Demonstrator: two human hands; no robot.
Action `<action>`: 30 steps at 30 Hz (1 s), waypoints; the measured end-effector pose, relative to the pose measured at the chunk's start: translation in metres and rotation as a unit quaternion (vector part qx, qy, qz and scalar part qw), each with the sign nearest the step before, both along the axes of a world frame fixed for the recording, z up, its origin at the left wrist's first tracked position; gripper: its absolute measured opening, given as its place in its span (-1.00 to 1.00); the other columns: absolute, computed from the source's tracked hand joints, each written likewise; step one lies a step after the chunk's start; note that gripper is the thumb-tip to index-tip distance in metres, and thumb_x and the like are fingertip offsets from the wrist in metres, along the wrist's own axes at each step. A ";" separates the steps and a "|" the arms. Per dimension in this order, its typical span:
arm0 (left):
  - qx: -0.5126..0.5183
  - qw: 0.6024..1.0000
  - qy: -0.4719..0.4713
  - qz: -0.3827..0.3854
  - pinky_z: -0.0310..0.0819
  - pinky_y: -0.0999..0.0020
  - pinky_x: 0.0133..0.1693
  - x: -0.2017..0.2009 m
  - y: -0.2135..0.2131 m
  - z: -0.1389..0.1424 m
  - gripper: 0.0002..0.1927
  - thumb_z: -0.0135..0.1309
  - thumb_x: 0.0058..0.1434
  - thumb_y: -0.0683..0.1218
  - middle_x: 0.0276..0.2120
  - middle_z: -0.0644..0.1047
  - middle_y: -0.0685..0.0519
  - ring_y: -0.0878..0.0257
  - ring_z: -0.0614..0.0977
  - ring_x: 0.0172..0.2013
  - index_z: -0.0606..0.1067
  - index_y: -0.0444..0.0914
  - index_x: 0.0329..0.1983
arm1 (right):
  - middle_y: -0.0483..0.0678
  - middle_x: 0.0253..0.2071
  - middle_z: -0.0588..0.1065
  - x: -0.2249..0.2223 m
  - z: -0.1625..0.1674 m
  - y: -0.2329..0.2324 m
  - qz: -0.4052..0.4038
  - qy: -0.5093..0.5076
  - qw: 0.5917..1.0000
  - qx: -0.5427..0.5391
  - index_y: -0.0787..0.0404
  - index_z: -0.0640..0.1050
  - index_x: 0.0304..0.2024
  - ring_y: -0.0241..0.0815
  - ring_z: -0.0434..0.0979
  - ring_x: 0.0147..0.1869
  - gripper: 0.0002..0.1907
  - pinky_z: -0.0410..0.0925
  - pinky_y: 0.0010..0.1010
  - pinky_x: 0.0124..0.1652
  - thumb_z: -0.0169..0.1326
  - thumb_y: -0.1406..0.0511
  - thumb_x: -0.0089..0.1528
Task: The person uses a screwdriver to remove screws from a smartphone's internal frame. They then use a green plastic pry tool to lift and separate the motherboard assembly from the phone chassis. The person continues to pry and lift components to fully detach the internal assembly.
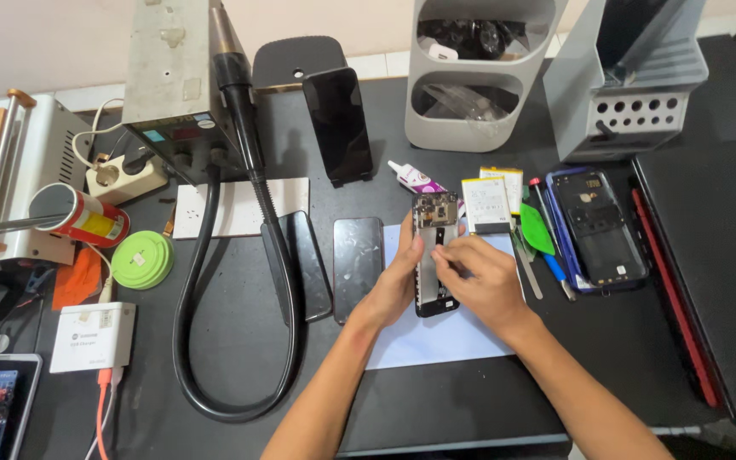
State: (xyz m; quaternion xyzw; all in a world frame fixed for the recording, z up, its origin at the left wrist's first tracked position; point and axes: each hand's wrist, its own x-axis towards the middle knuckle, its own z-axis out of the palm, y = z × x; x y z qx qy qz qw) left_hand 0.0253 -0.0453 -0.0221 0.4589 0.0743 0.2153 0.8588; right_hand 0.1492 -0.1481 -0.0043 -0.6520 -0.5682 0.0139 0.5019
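Holding an opened phone (434,249) upright-ish over a pale blue sheet (436,336) near the front edge of the black desk (240,341), back cover off and its circuit board exposed at the top end. Left hand (393,285) wrapped around the phone's left side, thumb laid on the frame; right hand (483,277) closed over its right side, fingertips pressed onto the middle of the inner frame (whether anything small sits pinched between them, cannot tell). Just left of the sheet, 2 dark phones lying flat: 1 (358,266) beside the left hand, another (307,264) partly under the thick black hose (240,281) looping toward the front edge. Just beyond the sheet, 2 white battery packs (494,200) and a small glue tube (415,177). Right of the sheet, a green pick (537,230), then a blue phone shell (598,228) with its inside facing up. Toward the back edge, a dark phone (338,125) leaning on a stand, a grey rework station (172,72), a grey 2-tier organiser (479,72). Near the left edge, a red can (78,217) on its side, a green round lid (141,260), a white box (94,336).
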 end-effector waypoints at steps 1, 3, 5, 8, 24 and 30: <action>0.000 1.000 0.002 0.008 0.25 0.13 0.34 -0.001 -0.002 -0.001 -0.24 -0.20 0.44 0.28 0.37 0.30 -0.04 0.11 0.35 0.37 -0.08 -0.09 0.57 | -0.04 -0.35 0.56 0.000 -0.001 0.000 0.002 -0.001 1.000 0.005 0.38 0.61 -0.30 -0.28 0.53 -0.44 -0.90 0.40 -0.46 -0.39 0.30 0.45 0.18; 0.004 1.000 0.000 0.025 0.24 0.14 0.37 0.001 -0.003 -0.003 -0.24 -0.20 0.45 0.29 0.35 0.32 -0.08 0.09 0.36 0.38 -0.06 -0.12 0.56 | -0.04 -0.32 0.57 0.001 -0.003 -0.002 0.004 0.008 1.000 0.018 0.38 0.61 -0.29 -0.28 0.56 -0.38 -0.90 0.42 -0.47 -0.34 0.29 0.44 0.21; -0.007 1.000 -0.003 0.024 0.27 0.13 0.35 0.002 -0.003 -0.004 -0.24 -0.21 0.46 0.30 0.33 0.33 -0.10 0.09 0.38 0.35 -0.03 -0.14 0.56 | -0.05 -0.27 0.59 0.002 -0.004 -0.001 0.010 0.030 0.999 0.035 0.35 0.62 -0.26 -0.27 0.60 -0.30 -0.91 0.46 -0.48 -0.28 0.27 0.44 0.22; -0.026 0.999 -0.007 0.018 0.28 0.13 0.33 0.001 -0.002 -0.006 -0.23 -0.22 0.45 0.33 0.31 0.34 -0.11 0.09 0.39 0.32 -0.03 -0.12 0.56 | -0.04 -0.27 0.60 0.004 -0.004 -0.002 0.015 0.049 0.999 0.003 0.35 0.65 -0.23 -0.25 0.61 -0.30 -0.90 0.45 -0.49 -0.32 0.27 0.44 0.21; -0.018 1.000 -0.002 0.007 0.24 0.15 0.36 0.002 -0.002 -0.004 -0.20 -0.27 0.44 0.36 0.36 0.32 -0.08 0.11 0.39 0.34 -0.05 -0.10 0.59 | -0.03 -0.25 0.58 0.001 -0.008 0.001 -0.006 0.051 0.999 0.007 0.38 0.61 -0.20 -0.31 0.61 -0.33 -0.89 0.45 -0.53 -0.33 0.25 0.46 0.22; -0.058 0.998 -0.018 0.011 0.36 0.03 0.23 0.003 0.000 -0.008 -0.32 -0.51 0.49 0.29 0.31 0.37 -0.08 0.06 0.47 0.21 -0.04 -0.08 0.57 | -0.04 -0.13 0.55 0.004 -0.002 -0.004 0.029 0.076 0.996 -0.033 0.30 0.61 -0.08 -0.30 0.57 -0.27 -0.72 0.46 -0.52 -0.28 0.30 0.40 0.15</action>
